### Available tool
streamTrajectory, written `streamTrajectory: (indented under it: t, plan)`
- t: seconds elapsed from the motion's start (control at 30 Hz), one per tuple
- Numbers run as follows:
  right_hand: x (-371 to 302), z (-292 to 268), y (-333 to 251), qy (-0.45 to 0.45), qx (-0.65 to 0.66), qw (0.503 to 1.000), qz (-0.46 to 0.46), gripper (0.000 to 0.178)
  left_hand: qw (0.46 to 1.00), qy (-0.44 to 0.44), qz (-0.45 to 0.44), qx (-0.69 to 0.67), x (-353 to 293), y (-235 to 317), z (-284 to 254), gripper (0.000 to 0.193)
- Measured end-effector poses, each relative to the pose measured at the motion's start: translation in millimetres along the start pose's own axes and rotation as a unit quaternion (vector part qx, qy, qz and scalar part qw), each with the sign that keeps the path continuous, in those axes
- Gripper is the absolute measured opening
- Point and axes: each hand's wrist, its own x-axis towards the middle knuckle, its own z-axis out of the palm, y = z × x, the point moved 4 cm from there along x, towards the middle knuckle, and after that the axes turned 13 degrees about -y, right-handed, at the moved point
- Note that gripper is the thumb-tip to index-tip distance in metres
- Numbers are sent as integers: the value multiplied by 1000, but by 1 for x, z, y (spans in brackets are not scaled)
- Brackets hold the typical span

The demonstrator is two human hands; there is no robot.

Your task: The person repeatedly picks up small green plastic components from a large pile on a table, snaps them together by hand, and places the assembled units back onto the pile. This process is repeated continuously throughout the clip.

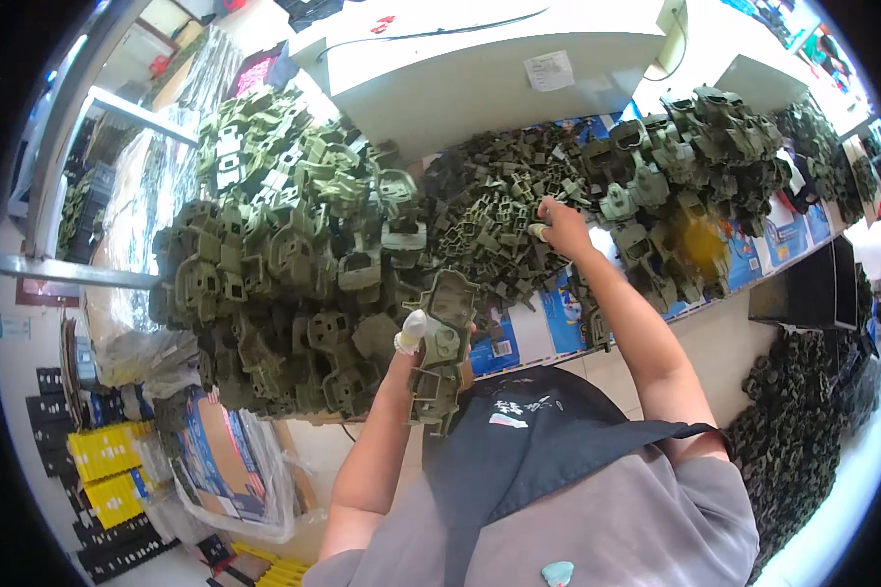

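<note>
My left hand [410, 344], white covering on its thumb, is closed round an olive-green moulded plastic shell [442, 342]. The shell stands lengthwise before my chest, its ribbed hollow side partly showing. My right hand [561, 231] reaches to the right edge of a heap of small olive-green plastic parts [494, 220]. Its fingers are curled together, with a white cover on one digit; whatever lies between the fingertips is too small to make out.
Larger green shells [294, 254] are piled high at the left, and more shells [695, 147] at the right. Blue printed sheets [563, 313] cover the bench. A white box-like unit [499, 88] stands behind. A dark mass of parts [803, 430] lies at the lower right.
</note>
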Motion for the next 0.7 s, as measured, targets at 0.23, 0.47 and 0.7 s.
streamTrajectory:
  t: [0.23,0.47,0.7]
  plan:
    - [3,11,7,139,15,990,-17,23,994,-71,-72,-33,29,-9,-8,58]
    - [9,13,-2,129,-8,989,72,19,994,-84,-49,56,27,-3,-2,56]
    - [-103,-42,-72,-13,255,965,-55,15,981,-93,-62,156,20,-8,-27,49]
